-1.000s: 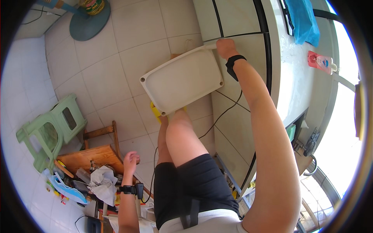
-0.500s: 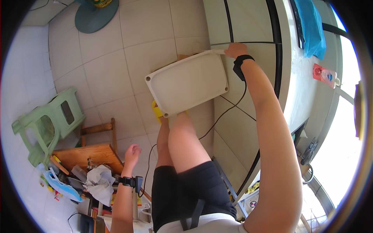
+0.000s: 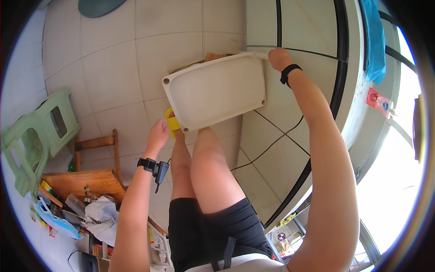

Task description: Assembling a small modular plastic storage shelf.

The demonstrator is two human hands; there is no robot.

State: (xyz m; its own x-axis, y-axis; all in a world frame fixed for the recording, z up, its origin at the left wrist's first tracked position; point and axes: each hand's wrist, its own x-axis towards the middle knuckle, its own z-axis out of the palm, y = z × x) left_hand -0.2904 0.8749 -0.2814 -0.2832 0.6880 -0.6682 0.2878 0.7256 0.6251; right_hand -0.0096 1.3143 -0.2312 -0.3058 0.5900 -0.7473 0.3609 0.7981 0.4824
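Observation:
A white rectangular plastic rack or tray-topped stand (image 3: 215, 90), with raised rims and round holes at its corners, stands tilted in front of my legs. My right hand (image 3: 279, 59) is closed around the end of its upper right edge, by the tiled side of the counter. Something brown (image 3: 213, 56) shows behind its far rim. My left hand (image 3: 158, 134) hovers just off its near left corner, fingers curled with nothing visible in them. Black straps circle both wrists, and a small black device (image 3: 161, 171) sits on the left one.
To the left stand a green plastic stool (image 3: 56, 122) and a wooden board (image 3: 86, 181) with cluttered things beside it. A tiled counter (image 3: 294, 104) with a black edge lies right, holding a pink pouch (image 3: 379, 102) and a blue plastic bag (image 3: 373, 45). A thin cable (image 3: 272, 147) crosses it.
My left hand has risen forward from beside the wooden board toward the white rack's corner. The view has shifted slightly. My right hand keeps its hold on the rack.

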